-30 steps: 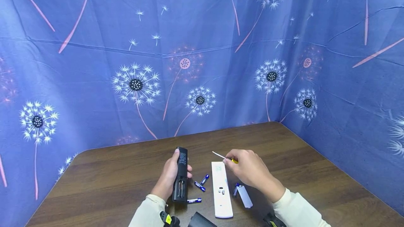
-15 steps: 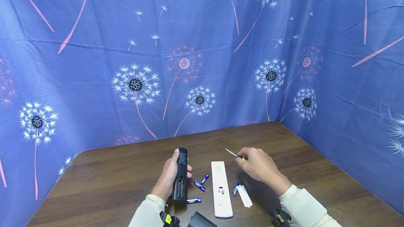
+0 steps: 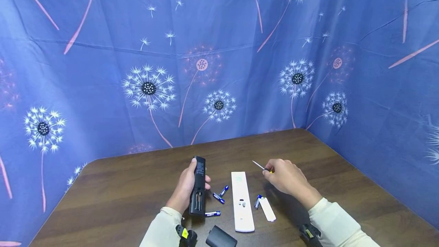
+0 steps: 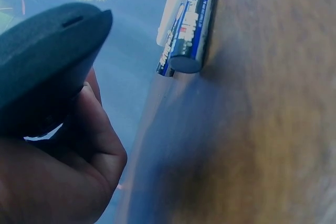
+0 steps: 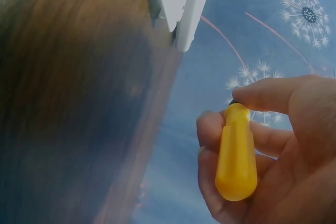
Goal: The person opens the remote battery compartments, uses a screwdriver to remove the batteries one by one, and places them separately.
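Observation:
My left hand grips a black remote control, its back turned up and its battery compartment uncovered. Something pale and narrow shows inside that compartment, too small to tell what. In my right hand is a screwdriver with a yellow handle, pinched between thumb and fingers; its thin shaft points up and left over the table. A long white remote control lies between the hands, a small dark opening at its middle. The left wrist view shows blue batteries beyond the black remote.
Several blue batteries lie around the white remote. Right of it, a small white cover lies against another battery. A black cover sits near the front. Blue dandelion-print cloth hangs behind the wooden table.
My right hand has moved right with the screwdriver, away from the white remote's far end. The left hand keeps its hold on the black remote. The head view has tilted slightly down.

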{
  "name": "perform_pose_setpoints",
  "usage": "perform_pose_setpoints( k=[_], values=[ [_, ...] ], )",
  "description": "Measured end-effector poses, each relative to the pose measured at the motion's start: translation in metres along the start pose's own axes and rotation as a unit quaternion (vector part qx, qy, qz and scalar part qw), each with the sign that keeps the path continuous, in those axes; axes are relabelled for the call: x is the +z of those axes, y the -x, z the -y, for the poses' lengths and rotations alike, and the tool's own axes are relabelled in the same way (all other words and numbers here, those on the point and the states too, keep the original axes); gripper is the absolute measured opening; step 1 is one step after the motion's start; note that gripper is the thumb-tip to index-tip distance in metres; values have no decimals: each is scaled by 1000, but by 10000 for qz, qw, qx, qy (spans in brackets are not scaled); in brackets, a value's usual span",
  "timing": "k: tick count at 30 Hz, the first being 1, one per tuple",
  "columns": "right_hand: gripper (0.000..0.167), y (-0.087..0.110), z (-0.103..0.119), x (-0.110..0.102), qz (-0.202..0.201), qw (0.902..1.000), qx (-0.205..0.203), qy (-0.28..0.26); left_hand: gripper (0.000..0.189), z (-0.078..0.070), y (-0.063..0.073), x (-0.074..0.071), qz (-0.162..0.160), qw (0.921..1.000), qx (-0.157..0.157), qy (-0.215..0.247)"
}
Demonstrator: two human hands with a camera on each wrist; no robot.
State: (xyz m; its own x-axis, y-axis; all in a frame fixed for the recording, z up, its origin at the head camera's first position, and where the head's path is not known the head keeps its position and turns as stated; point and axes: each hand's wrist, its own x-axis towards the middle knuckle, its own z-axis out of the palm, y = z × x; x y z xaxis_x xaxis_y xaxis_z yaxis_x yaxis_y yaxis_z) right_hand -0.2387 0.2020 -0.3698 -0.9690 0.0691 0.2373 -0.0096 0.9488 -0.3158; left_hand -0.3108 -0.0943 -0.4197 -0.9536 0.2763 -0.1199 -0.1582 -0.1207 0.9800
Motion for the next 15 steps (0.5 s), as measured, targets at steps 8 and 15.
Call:
perform_pose_setpoints(
  k=[8,15],
  values=[
    [11,-2,-8,-4,224,9996,129,78,70,-3,1,0,9,9999,56,145],
    [13,-4,-15,-4,436,9986,238,165,72,-4,2,0,4,9998,38,179]
  ],
)
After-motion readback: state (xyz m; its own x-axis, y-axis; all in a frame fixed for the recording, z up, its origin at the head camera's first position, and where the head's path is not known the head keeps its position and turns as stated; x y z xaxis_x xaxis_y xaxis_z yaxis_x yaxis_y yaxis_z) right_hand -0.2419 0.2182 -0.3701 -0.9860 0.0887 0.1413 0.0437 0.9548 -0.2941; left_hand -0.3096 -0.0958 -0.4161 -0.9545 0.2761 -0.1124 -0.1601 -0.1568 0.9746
